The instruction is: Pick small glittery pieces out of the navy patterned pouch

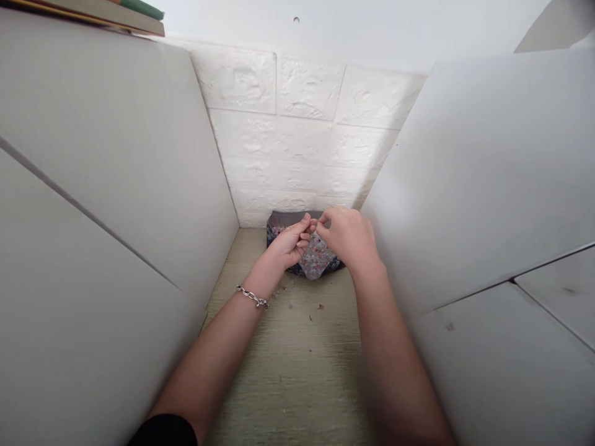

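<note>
Both hands meet over a dark, patterned open-topped container [335, 265], which stands on the floor against the back wall. Its inside is grey, and small pinkish and whitish bits [316, 255] show in it and over its front. My left hand [294, 241] is palm up with curled fingers, thumb and index finger pressed together at the tips. My right hand [346, 232] comes from the right, its thumb and index finger pinched right beside the left fingertips. Whatever lies between the fingertips is too small to make out. The hands partly hide the container's middle and right side.
White cabinet sides rise at left [116, 142] and right [488, 186], leaving a narrow gap. Behind is a white brick-patterned wall [302, 139]. Small crumbs [320, 306] lie on the pale wood-grain floor [288, 371]. Books [93, 17] sit on the left cabinet.
</note>
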Motion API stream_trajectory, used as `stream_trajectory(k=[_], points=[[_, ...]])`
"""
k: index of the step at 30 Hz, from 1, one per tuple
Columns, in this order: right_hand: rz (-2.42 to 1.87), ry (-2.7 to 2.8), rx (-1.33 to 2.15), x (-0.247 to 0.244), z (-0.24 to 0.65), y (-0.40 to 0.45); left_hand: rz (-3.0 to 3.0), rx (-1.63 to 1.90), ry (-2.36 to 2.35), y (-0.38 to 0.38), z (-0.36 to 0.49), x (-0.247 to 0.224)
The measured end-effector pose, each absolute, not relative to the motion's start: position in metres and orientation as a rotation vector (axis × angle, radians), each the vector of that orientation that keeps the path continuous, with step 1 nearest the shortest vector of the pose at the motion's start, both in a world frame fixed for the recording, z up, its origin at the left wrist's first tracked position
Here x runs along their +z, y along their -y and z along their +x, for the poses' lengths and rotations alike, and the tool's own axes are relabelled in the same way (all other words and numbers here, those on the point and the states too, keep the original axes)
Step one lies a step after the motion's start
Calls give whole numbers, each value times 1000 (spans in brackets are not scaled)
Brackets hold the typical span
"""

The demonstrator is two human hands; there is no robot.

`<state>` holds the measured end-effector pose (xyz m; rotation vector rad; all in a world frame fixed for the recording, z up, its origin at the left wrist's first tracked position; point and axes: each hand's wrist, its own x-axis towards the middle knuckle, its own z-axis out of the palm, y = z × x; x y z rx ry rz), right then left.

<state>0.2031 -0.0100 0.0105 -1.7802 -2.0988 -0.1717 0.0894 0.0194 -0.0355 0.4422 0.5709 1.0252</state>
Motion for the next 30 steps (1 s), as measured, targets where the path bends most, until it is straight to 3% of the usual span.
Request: stream_trajectory(k=[30], points=[[-1803, 2144, -161, 10, 201, 10, 530, 1052, -580, -24, 91, -43]])
